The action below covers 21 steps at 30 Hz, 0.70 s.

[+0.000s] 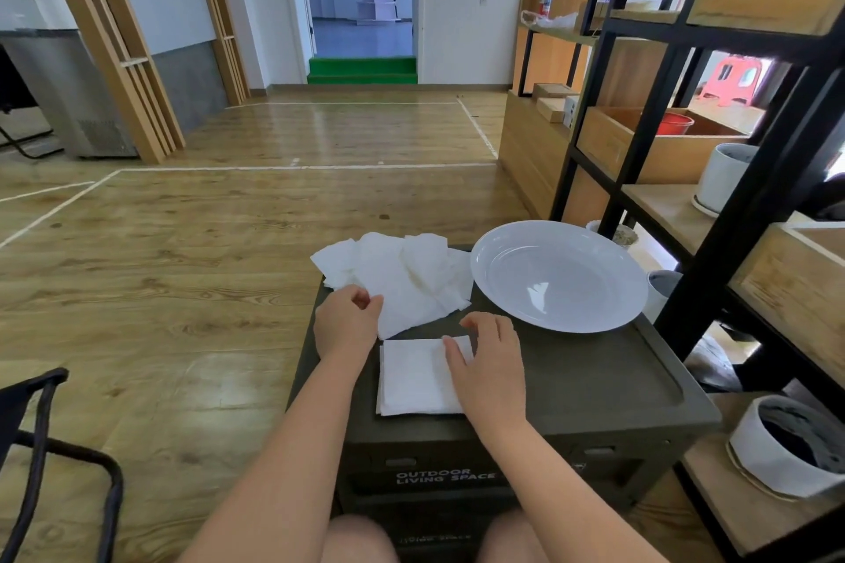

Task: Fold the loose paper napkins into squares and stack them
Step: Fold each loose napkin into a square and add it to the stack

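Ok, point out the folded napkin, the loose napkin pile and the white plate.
folded napkin [414,377]: head view, on its flat middle, left of the right hand.
loose napkin pile [407,279]: head view, on the crumpled sheets at its centre.
white plate [560,277]: head view, on its bare inner well.

The loose napkins [402,279] are thin, soft white paper, crumpled and creased, while the folded stack [414,377] lies smoother and matt. The plate [560,274] is glossy white with bright reflections. The dark surface [585,375] looks like matt plastic; the floor [183,242] is polished wood grain.
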Motion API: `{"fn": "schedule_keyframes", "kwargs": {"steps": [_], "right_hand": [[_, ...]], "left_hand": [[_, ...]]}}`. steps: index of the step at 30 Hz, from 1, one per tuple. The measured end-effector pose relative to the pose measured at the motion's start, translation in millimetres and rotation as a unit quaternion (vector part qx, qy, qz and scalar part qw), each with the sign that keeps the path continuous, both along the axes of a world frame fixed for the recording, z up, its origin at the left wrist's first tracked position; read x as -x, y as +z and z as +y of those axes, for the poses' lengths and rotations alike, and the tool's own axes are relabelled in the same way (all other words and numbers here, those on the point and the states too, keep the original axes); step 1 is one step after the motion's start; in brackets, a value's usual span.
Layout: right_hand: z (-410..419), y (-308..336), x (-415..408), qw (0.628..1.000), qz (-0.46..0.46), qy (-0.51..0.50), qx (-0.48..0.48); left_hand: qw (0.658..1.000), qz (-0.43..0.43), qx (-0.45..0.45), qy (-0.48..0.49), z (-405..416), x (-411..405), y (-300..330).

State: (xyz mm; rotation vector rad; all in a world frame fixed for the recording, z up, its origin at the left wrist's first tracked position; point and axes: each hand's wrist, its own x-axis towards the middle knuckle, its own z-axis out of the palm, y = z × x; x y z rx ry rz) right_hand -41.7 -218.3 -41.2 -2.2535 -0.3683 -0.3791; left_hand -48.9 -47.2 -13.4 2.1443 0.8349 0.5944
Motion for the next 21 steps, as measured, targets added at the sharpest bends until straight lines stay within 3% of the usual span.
{"fn": "schedule_keyframes", "kwargs": {"steps": [3, 5, 6, 9, 10, 11, 13, 15, 17, 21], "right_hand": [[4.6, 19.8, -1.9, 0.971, 0.157, 0.044, -0.176], [10.4, 40.0, -5.9, 0.919, 0.297, 0.071, -0.251], [12.7, 49.0, -8.3, 0.874, 0.377, 0.086, -0.293], [9.4, 66.0, -16.8, 0.686, 0.546, 0.114, -0.468], [7.3, 68.4, -19.0, 0.64, 0.563, 0.11, -0.512], [5.8, 68.6, -21.0, 0.628, 0.563, 0.109, -0.527], [4.1, 65.7, -24.5, 0.693, 0.531, 0.108, -0.476], [1.3, 62.8, -27.1, 0.771, 0.476, 0.097, -0.411], [-3.4, 61.7, -27.7, 0.815, 0.443, 0.107, -0.359], [-7.2, 58.6, -26.4, 0.87, 0.402, 0.122, -0.259]], "left_hand": [[0.989, -0.133, 0.065, -0.028, -15.5, 9.9, 14.9], [0.967, -0.205, 0.146, -0.034, -29.5, 18.8, 25.1], [0.955, -0.23, 0.184, -0.045, -35.8, 23.7, 28.2], [0.926, -0.25, 0.26, -0.109, -48.9, 41.8, 31.4], [0.924, -0.238, 0.266, -0.138, -50.1, 47.8, 30.3], [0.924, -0.217, 0.267, -0.166, -49.8, 53.3, 28.7], [0.919, -0.171, 0.297, -0.196, -44.0, 60.4, 26.3], [0.893, -0.134, 0.391, -0.176, -34.8, 60.9, 27.0], [0.888, -0.091, 0.428, -0.144, -28.5, 57.7, 29.7], [0.949, -0.049, 0.292, -0.111, -30.6, 52.7, 19.7]]}}
